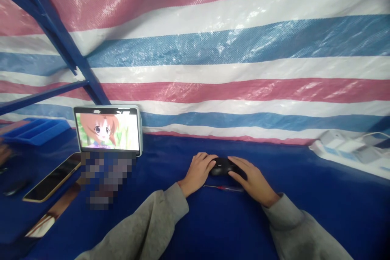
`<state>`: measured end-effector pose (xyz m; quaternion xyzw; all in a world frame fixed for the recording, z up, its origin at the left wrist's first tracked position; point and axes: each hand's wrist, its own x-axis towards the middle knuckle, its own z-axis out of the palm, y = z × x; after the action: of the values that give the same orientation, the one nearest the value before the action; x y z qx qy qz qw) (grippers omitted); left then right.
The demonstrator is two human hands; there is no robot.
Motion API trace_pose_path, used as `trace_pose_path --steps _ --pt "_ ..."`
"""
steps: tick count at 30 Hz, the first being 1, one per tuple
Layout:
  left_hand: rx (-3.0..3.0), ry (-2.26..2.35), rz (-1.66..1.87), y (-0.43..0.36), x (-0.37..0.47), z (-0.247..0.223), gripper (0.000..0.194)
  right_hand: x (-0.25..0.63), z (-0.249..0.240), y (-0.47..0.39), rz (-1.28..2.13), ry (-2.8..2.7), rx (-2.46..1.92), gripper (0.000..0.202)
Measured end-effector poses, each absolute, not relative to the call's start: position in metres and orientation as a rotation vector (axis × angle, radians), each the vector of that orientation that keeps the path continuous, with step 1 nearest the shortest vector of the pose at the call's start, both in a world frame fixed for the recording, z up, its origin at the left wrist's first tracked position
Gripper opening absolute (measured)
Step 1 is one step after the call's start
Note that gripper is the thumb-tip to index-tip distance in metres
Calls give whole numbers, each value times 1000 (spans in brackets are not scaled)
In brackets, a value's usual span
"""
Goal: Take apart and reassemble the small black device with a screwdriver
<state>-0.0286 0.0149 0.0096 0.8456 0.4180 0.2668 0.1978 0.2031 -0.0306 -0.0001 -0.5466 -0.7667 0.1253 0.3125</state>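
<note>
A black computer mouse (222, 166) rests on the blue tabletop between my two hands. My left hand (201, 170) grips its left side, thumb and fingers pressed to the edge. From the right, my right hand (253, 179) closes on the mouse's other end, with the fingers at the back and the thumb in front. Just in front of the mouse lies a thin screwdriver (224, 188), its metal shaft pointing left and its handle partly red and clear. Part of that handle sits close to my right wrist.
A tablet (139, 130) playing a cartoon stands at the back left. Near it lie a phone (53, 178), a dark rounded object (16, 187) and a blue divided tray (39, 140). Another person's hand (4, 152) shows at the left edge. A white power strip (350, 157) lies right.
</note>
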Motion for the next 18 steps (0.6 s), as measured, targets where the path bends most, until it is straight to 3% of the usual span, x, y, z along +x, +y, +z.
trace_pose_path --steps 18 --pt "2378 1088 926 10 -33 10 15 204 6 -32 359 -2006 -1468 48"
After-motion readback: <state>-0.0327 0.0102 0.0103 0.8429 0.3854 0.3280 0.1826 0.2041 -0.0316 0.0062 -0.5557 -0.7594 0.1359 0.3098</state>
